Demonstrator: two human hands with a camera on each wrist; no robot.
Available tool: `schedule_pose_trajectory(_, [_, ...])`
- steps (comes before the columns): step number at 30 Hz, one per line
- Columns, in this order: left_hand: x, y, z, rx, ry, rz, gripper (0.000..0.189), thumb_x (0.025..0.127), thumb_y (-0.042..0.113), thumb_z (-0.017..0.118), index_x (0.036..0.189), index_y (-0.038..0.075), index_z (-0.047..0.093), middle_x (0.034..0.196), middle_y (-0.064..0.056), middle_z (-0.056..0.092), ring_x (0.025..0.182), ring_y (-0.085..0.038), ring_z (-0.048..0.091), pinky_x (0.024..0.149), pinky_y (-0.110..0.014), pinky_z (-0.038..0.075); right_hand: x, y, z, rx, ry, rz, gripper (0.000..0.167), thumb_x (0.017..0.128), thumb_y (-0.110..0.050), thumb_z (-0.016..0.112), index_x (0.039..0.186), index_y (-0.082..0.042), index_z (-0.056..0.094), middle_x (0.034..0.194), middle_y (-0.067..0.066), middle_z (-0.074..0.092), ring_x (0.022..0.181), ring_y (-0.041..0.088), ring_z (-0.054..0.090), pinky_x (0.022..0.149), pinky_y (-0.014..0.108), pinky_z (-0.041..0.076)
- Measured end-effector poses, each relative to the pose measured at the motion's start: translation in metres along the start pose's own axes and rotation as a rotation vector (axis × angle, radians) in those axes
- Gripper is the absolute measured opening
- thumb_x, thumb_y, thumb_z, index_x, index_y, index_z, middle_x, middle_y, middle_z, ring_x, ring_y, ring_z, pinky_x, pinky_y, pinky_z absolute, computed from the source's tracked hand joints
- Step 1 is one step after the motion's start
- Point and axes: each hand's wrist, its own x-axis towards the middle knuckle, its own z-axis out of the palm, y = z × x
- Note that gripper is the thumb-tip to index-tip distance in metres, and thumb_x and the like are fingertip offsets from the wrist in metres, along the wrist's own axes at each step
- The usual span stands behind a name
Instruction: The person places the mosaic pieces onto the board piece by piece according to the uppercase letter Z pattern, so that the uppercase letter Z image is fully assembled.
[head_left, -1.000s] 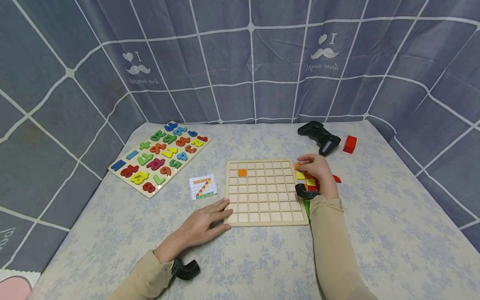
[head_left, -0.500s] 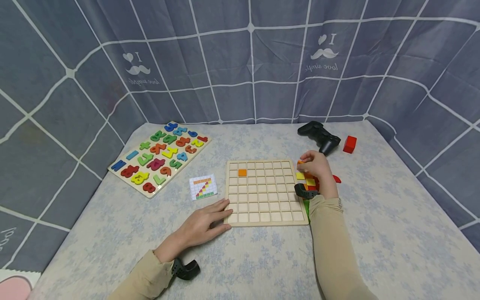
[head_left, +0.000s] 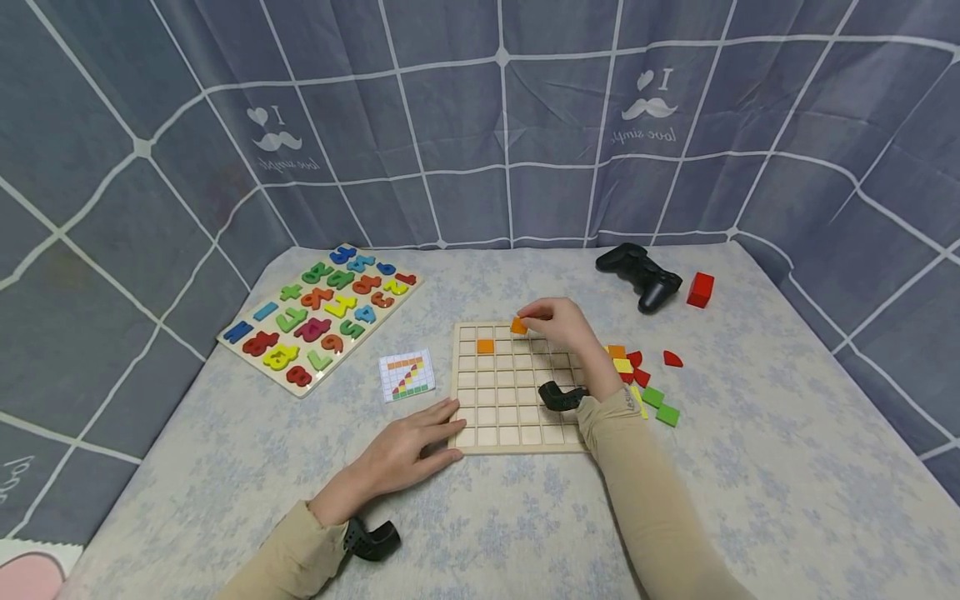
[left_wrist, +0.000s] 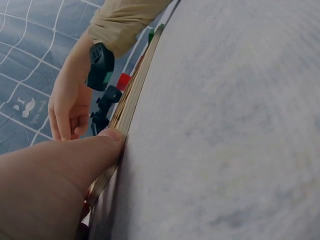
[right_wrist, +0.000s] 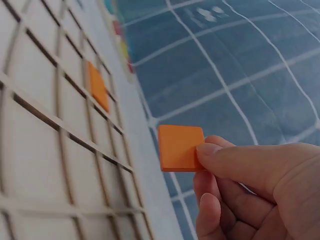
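Note:
My right hand (head_left: 558, 323) pinches an orange square tile (right_wrist: 181, 148) between thumb and fingers, over the far edge of the wooden grid board (head_left: 517, 412). Another orange tile (head_left: 485, 346) lies in a cell near the board's far left corner. With fingers spread, my left hand (head_left: 408, 446) rests at the board's near left edge. In the left wrist view its thumb (left_wrist: 111, 134) lies against the board's side. A small pattern card (head_left: 406, 375) printed with coloured squares lies left of the board.
Loose red, yellow, orange and green pieces (head_left: 653, 397) lie right of the board, partly behind the right forearm. A black game controller (head_left: 639, 275) and a red block (head_left: 701, 290) sit at the back right. At the back left is a number puzzle board (head_left: 306, 379).
My right hand has moved left from the loose pieces to above the board, carrying an orange tile. More loose pieces are uncovered on the right. The left hand stays put.

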Motion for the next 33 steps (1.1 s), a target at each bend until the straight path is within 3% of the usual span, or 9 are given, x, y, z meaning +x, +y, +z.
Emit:
schedule_pose_trajectory(4, [0.000,0.001,0.001,0.008,0.003,0.005,0.046,0.092,0.032,0.062,0.129,0.004,0.058,0.142,-0.015,0.043,0.132,-0.026,0.038,0.103,-0.041,0.039,0.002,-0.003,0.018,-0.084,-0.057,-0.057,0.020,0.095,-0.018,0.058,0.107,-0.008,0.071,0.106,0.009,0.066,0.098,0.027,0.059,0.085,0.038,0.049])
schedule_pose_trajectory(9, [0.001,0.002,0.001,0.005,0.006,0.008,0.046,0.092,0.032,0.061,0.128,0.005,0.059,0.142,-0.015,0.043,0.132,-0.026,0.038,0.102,-0.042,0.040,0.006,0.001,0.033,-0.171,-0.127,-0.024,0.021,0.097,-0.016,0.054,0.110,-0.008,0.069,0.110,0.008,0.065,0.105,0.026,0.058,0.092,0.039,0.047])
schedule_pose_trajectory(17, [0.002,0.003,0.000,0.005,0.003,0.007,0.045,0.092,0.032,0.061,0.128,0.005,0.059,0.142,-0.015,0.043,0.132,-0.027,0.038,0.102,-0.042,0.040,0.007,0.005,0.036,-0.255,-0.098,-0.068,0.019,0.092,-0.015,0.063,0.108,-0.008,0.070,0.115,0.010,0.057,0.095,0.024,0.058,0.083,0.037,0.050])
schedule_pose_trajectory(22, [0.001,0.003,0.000,0.011,0.008,0.007,0.045,0.092,0.033,0.061,0.128,0.005,0.059,0.141,-0.016,0.043,0.132,-0.027,0.038,0.102,-0.041,0.040,0.003,0.008,0.018,-0.112,-0.100,-0.014,0.035,0.088,-0.015,0.068,0.122,-0.006,0.063,0.122,0.013,0.055,0.097,0.026,0.057,0.080,0.038,0.050])
schedule_pose_trajectory(27, [0.000,0.003,0.001,0.017,0.030,0.018,0.044,0.091,0.031,0.063,0.126,0.005,0.061,0.140,-0.016,0.045,0.131,-0.027,0.040,0.101,-0.041,0.041,-0.004,0.018,-0.009,0.075,-0.148,0.019,0.034,0.088,-0.014,0.067,0.120,-0.002,0.063,0.115,0.016,0.061,0.099,0.030,0.057,0.081,0.042,0.050])
schedule_pose_trajectory(33, [0.000,0.005,0.002,0.016,0.040,0.011,0.042,0.091,0.030,0.063,0.125,0.005,0.062,0.138,-0.017,0.046,0.130,-0.028,0.041,0.101,-0.041,0.042,-0.016,0.032,-0.038,0.136,-0.134,0.081,0.036,0.088,-0.018,0.067,0.119,0.000,0.062,0.116,0.016,0.060,0.100,0.028,0.056,0.087,0.043,0.047])
